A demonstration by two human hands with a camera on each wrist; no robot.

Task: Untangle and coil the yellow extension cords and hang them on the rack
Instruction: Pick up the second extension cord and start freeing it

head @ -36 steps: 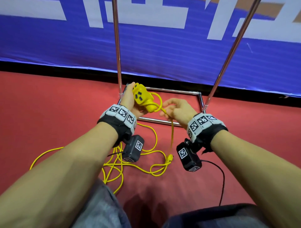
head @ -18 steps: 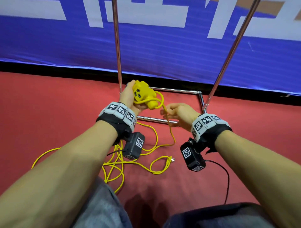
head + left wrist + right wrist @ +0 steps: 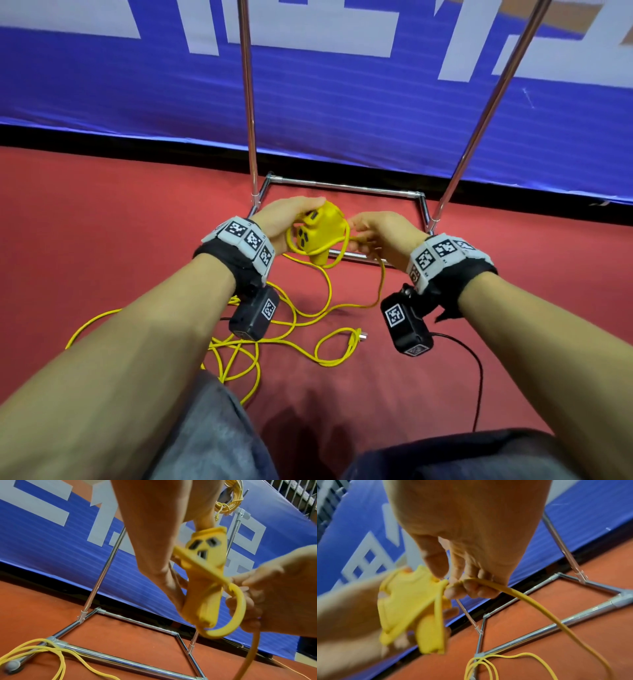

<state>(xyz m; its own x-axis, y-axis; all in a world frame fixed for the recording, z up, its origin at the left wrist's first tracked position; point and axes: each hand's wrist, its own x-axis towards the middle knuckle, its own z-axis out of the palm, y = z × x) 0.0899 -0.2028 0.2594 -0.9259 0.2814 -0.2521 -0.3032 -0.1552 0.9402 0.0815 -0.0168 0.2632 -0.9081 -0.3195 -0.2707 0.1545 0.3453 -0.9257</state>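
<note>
**Two hands on one yellow cord over a red floor**

Nearest are the person's grey-clad knees, then a red carpeted floor (image 3: 102, 222) that runs back to a black strip and a blue banner (image 3: 342, 113) with white lettering. On the floor lie loose loops of one yellow cord (image 3: 308, 315), its metal-pronged plug (image 3: 360, 336) lying free, and one thin black cable (image 3: 478, 377).

Above the loops, two hands work. The left hand (image 3: 284, 219) has its fingers wrapped around the cord's yellow socket block (image 3: 317, 236), which shows three outlets. The right hand (image 3: 383, 236) pinches the cord just beside the block, where one loop circles it.

Beyond stands one chrome rack (image 3: 342, 186): a rectangular base and two uprights. In the left wrist view, a second yellow cord, the coiled bundle (image 3: 229, 500), hangs high on it.
</note>
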